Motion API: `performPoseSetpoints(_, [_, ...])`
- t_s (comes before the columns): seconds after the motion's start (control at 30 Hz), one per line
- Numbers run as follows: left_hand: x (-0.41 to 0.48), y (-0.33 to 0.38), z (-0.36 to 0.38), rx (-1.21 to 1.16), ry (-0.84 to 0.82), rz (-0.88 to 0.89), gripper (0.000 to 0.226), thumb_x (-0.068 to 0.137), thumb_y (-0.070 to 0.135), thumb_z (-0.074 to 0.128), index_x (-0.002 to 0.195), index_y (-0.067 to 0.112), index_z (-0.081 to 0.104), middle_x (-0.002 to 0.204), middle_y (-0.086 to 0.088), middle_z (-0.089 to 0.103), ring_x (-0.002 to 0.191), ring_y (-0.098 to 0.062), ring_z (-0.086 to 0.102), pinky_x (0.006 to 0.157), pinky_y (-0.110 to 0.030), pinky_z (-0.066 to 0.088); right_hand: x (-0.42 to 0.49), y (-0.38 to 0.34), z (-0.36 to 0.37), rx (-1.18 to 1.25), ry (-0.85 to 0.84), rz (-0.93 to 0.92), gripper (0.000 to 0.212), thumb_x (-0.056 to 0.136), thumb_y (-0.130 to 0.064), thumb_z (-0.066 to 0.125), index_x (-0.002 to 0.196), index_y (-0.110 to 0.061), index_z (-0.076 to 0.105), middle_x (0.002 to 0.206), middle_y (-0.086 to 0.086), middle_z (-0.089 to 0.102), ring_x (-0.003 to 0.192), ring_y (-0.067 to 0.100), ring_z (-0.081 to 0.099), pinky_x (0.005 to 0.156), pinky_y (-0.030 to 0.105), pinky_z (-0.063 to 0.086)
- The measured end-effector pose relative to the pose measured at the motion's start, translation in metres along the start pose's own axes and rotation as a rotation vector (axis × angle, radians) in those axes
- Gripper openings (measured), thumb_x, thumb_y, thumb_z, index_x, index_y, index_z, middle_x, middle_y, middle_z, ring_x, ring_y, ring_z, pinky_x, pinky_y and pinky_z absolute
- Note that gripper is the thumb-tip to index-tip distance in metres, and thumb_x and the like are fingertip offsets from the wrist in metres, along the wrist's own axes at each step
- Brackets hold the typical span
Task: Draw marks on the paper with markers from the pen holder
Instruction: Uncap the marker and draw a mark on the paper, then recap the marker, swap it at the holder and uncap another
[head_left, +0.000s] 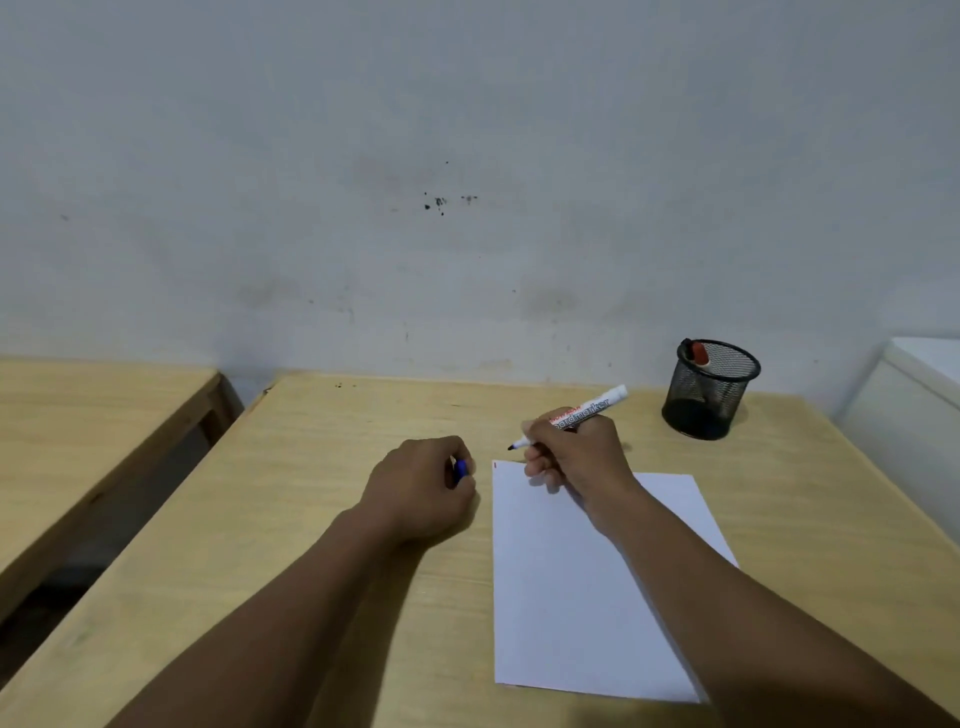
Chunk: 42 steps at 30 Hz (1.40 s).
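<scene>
Smooth pale wooden table carrying 1 flat rectangular white paper, long axis running away from the viewer. Right hand, fingers pinched around a cylindrical white marker, hovers over the sheet's far left corner; the uncapped dark tip points left, the rear end up-right. Left hand, curled closed on a blue cap, rests beside the paper. A black wire-mesh pen holder stands at far right, with 1 red-capped marker inside.
</scene>
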<state>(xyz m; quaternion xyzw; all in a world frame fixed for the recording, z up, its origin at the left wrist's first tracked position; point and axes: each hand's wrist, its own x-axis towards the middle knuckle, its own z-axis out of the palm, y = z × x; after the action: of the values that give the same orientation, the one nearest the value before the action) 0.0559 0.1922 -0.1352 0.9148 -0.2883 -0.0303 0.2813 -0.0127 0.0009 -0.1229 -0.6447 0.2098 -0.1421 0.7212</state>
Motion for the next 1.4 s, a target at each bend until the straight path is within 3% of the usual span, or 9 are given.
performPoseSetpoints(0.1, [-0.001, 0.003, 0.002, -0.022, 0.015, -0.01, 0.028, 0.076, 0.052, 0.057, 0.099, 0.037, 0.062, 0.072, 0.013, 0.065, 0.072, -0.009, 0.062, 0.06, -0.026, 0.04, 0.005, 0.008, 0.008, -0.05, 0.048, -0.029, 0.012, 0.084, -0.012, 0.072, 0.081, -0.004, 0.063, 0.065, 0.016, 0.065, 0.05, 0.028, 0.058, 0.043, 0.025, 0.034])
performPoseSetpoints(0.23, [0.007, 0.004, 0.003, 0.075, -0.028, -0.021, 0.051, 0.071, 0.073, 0.065, 0.109, 0.04, 0.056, 0.078, 0.015, 0.064, 0.075, -0.005, 0.061, 0.065, -0.027, 0.045, 0.003, 0.017, 0.012, -0.215, 0.085, -0.153, 0.016, 0.085, -0.017, 0.076, 0.076, -0.007, 0.066, 0.061, 0.007, 0.074, 0.052, 0.025, 0.07, 0.044, 0.028, 0.046])
performPoseSetpoints(0.5, [0.015, 0.005, -0.003, 0.078, -0.136, -0.045, 0.065, 0.067, 0.077, 0.072, 0.116, 0.038, 0.054, 0.077, 0.018, 0.059, 0.073, -0.005, 0.057, 0.064, -0.028, 0.043, -0.002, 0.025, 0.011, -0.414, 0.065, -0.292, 0.018, 0.083, -0.025, 0.081, 0.079, -0.011, 0.072, 0.07, 0.004, 0.077, 0.061, 0.016, 0.076, 0.066, 0.042, 0.063])
performPoseSetpoints(0.93, [0.016, 0.006, -0.002, 0.059, -0.17, -0.073, 0.066, 0.065, 0.075, 0.076, 0.114, 0.036, 0.055, 0.083, 0.015, 0.063, 0.083, -0.015, 0.064, 0.069, -0.031, 0.048, 0.001, 0.028, 0.011, -0.489, 0.045, -0.278, 0.016, 0.085, -0.026, 0.079, 0.08, -0.012, 0.071, 0.066, 0.003, 0.075, 0.058, 0.012, 0.074, 0.064, 0.036, 0.063])
performPoseSetpoints(1.03, [0.017, 0.004, -0.008, -0.065, -0.191, -0.11, 0.06, 0.065, 0.066, 0.083, 0.111, 0.033, 0.061, 0.083, 0.01, 0.066, 0.08, -0.012, 0.064, 0.072, -0.03, 0.051, 0.002, 0.022, 0.01, -0.313, 0.1, -0.215, 0.016, 0.088, -0.023, 0.076, 0.08, -0.01, 0.071, 0.067, 0.005, 0.076, 0.055, 0.017, 0.072, 0.054, 0.034, 0.056])
performPoseSetpoints(1.2, [0.013, -0.009, -0.013, -0.326, -0.18, -0.086, 0.013, 0.083, 0.031, 0.08, 0.083, 0.019, 0.077, 0.074, -0.001, 0.079, 0.069, -0.018, 0.074, 0.068, -0.025, 0.054, 0.005, 0.003, 0.001, 0.096, 0.129, 0.001, 0.02, 0.09, -0.024, 0.074, 0.079, -0.008, 0.07, 0.063, 0.007, 0.067, 0.049, 0.015, 0.054, 0.047, 0.026, 0.036])
performPoseSetpoints(1.27, [0.013, -0.01, -0.012, -0.389, -0.119, -0.094, 0.013, 0.085, 0.027, 0.08, 0.079, 0.016, 0.078, 0.072, -0.001, 0.079, 0.063, -0.013, 0.072, 0.064, -0.025, 0.054, 0.004, -0.007, 0.0, 0.213, 0.126, 0.066, 0.017, 0.088, -0.026, 0.077, 0.083, -0.011, 0.07, 0.063, 0.004, 0.065, 0.046, 0.01, 0.051, 0.046, 0.022, 0.035])
performPoseSetpoints(1.4, [0.021, 0.009, -0.028, -0.658, -0.023, -0.106, 0.019, 0.087, 0.018, 0.08, 0.093, 0.0, 0.077, 0.076, -0.005, 0.074, 0.062, -0.015, 0.064, 0.056, -0.017, 0.048, 0.006, -0.036, -0.014, 0.448, 0.074, 0.065, 0.008, 0.088, -0.012, 0.074, 0.091, -0.007, 0.068, 0.07, 0.011, 0.065, 0.047, 0.011, 0.056, 0.043, 0.019, 0.041])
